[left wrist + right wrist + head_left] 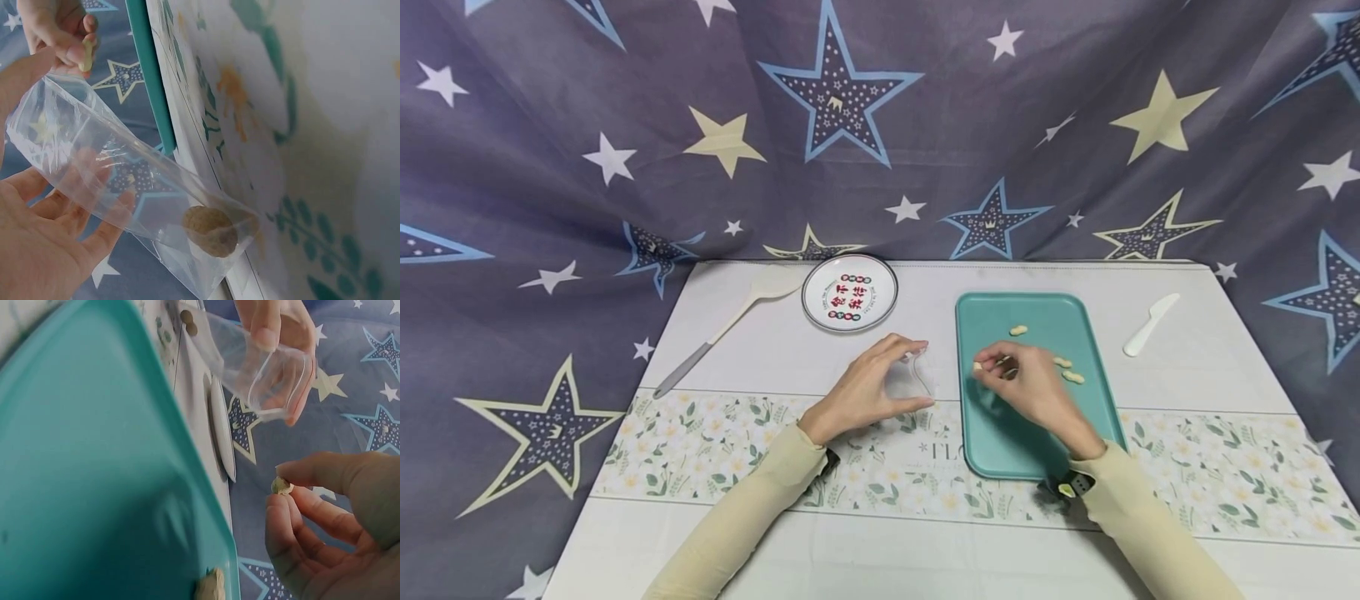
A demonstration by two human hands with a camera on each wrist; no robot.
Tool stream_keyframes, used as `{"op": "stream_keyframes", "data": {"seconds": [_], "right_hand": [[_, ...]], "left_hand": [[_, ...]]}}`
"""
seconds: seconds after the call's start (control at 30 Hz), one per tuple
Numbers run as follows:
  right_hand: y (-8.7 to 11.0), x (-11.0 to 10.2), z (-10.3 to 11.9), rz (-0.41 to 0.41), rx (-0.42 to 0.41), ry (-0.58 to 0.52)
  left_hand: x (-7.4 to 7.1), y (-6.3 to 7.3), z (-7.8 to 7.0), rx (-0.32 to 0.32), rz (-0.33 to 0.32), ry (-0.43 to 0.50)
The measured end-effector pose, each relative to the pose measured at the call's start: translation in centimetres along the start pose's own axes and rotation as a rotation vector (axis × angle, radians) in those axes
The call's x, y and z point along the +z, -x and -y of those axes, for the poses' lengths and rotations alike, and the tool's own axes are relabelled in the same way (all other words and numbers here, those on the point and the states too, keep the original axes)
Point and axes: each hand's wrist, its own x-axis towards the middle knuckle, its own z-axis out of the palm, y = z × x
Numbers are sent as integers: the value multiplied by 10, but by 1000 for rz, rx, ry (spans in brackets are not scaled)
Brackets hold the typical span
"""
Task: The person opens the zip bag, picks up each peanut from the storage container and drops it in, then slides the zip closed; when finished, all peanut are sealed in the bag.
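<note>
Your right hand (1028, 385) pinches one peanut (282, 486) between thumb and fingers, above the left side of the tray (992, 437). Your left hand (859, 389) holds a plastic bag (147, 175) just left of the tray, thumb and fingers curved and well apart, the bag's mouth spread between them. Step in hand, as judged: one peanut gripped, bag readied beside it. Next move seems to call for a steady mouth and light pinch; shell probably brittle.

Materials: bag clear, thin, creased; brown, rounded contents (210, 230) low inside, number of pieces uncertain. More peanuts (1072, 377), pale and waisted, lie on the smooth teal tray. Farther out on the desk (910, 558): round plate (850, 293) and long-handled spoon (731, 322) left of the tray, white knife (1152, 325) right.
</note>
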Motion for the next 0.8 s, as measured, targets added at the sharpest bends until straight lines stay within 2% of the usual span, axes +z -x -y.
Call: {"op": "stream_keyframes", "data": {"seconds": [0.2, 0.6, 0.8], "right_hand": [[-6, 8, 11, -7, -41, -33], [-10, 22, 33, 48, -81, -140], [-11, 29, 35, 42, -107, -157]], "left_hand": [[1, -2, 0, 3, 9, 7], [3, -3, -4, 11, 19, 10], [5, -4, -6, 14, 16, 12]]}}
